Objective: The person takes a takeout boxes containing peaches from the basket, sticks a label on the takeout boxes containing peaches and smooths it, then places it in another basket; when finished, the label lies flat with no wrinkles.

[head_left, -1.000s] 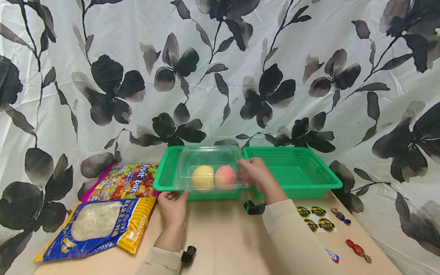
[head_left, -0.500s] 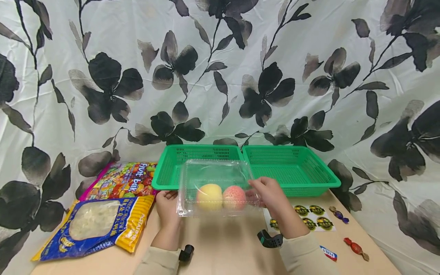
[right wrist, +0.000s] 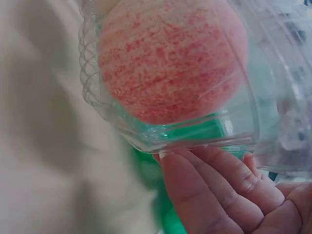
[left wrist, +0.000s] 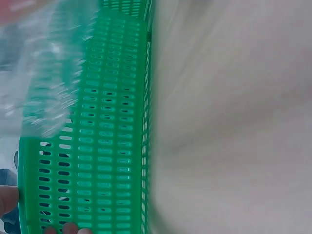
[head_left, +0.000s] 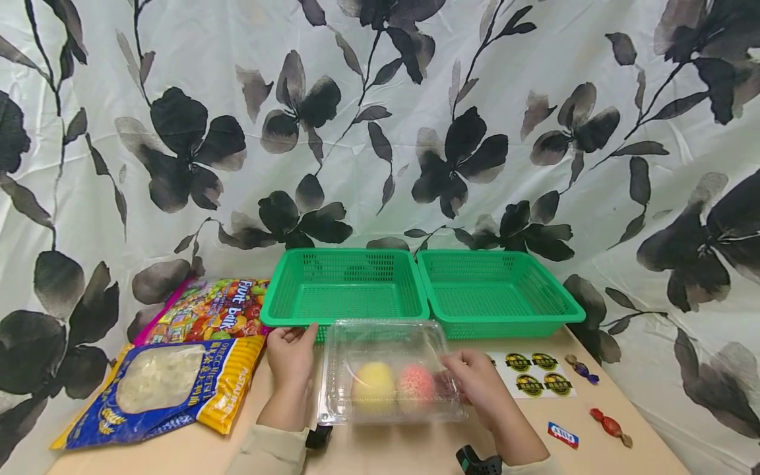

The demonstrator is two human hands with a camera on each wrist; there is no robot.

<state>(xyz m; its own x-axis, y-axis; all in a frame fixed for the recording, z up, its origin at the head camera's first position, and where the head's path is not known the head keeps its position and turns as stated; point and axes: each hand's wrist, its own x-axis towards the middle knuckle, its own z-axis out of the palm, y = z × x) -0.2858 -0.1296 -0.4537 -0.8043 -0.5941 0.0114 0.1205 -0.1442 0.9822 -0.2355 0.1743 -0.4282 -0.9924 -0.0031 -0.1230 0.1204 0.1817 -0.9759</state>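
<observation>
A clear plastic clamshell box (head_left: 380, 343) hangs tilted in front of the left green basket (head_left: 344, 320). Inside lie a yellow round fruit (head_left: 374, 384) and a pink speckled peach-like fruit (head_left: 417, 382), seen closer in the right wrist view as a pink fruit (right wrist: 170, 63). My right hand (head_left: 481, 382) pinches the box at its right side, fingers (right wrist: 209, 185) on its edge. At the left basket's front left corner, my left hand (head_left: 289, 359) grips the rim. In the left wrist view the thumb (left wrist: 7, 199) touches the rim and fingertips show against the slotted wall.
Another green basket (head_left: 505, 323) stands to the right. Leftward lie a candy bag (head_left: 220, 310) and a blue-yellow pasta bag (head_left: 160, 382). On the right are a sticker sheet (head_left: 531, 376), a small blue-red packet (head_left: 563, 435), a red candy (head_left: 611, 425) and a purple one (head_left: 582, 368).
The right hand has brought the clear box out from over the left basket, toward me and down. The left hand has stayed at the basket's corner.
</observation>
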